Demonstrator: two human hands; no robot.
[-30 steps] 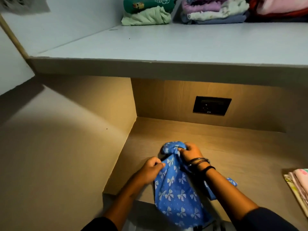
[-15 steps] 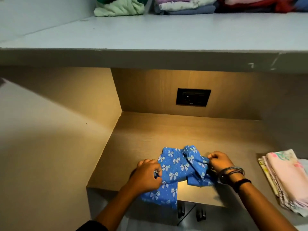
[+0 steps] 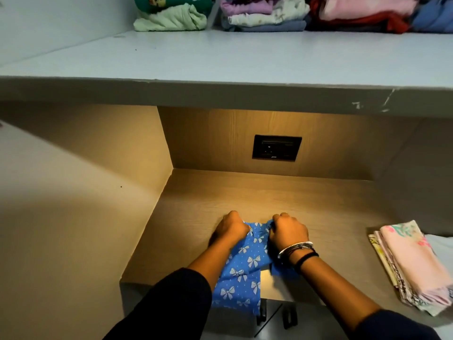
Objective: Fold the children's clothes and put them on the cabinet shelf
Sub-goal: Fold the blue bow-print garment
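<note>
A blue child's garment with white bows (image 3: 242, 263) lies on the wooden counter (image 3: 282, 197), its lower part hanging over the front edge. My left hand (image 3: 230, 228) grips its top left edge in a fist. My right hand (image 3: 289, 230), with bracelets at the wrist, grips the top right edge close beside it. Above is the pale cabinet shelf (image 3: 220, 60), with folded clothes at its back: a green pile (image 3: 171, 20), a lilac and white pile (image 3: 264, 15) and a pink and red pile (image 3: 362, 13).
A stack of folded pink and patterned clothes (image 3: 414, 263) sits on the counter at the right. A black socket plate (image 3: 276, 147) is set in the back wall. A side panel (image 3: 73, 204) closes the left. Dark cabinet handles (image 3: 289, 317) show below the counter edge.
Both hands have come closer together at the garment's top edge and moved it further onto the counter; the cloth now lies stretched towards me instead of bunched.
</note>
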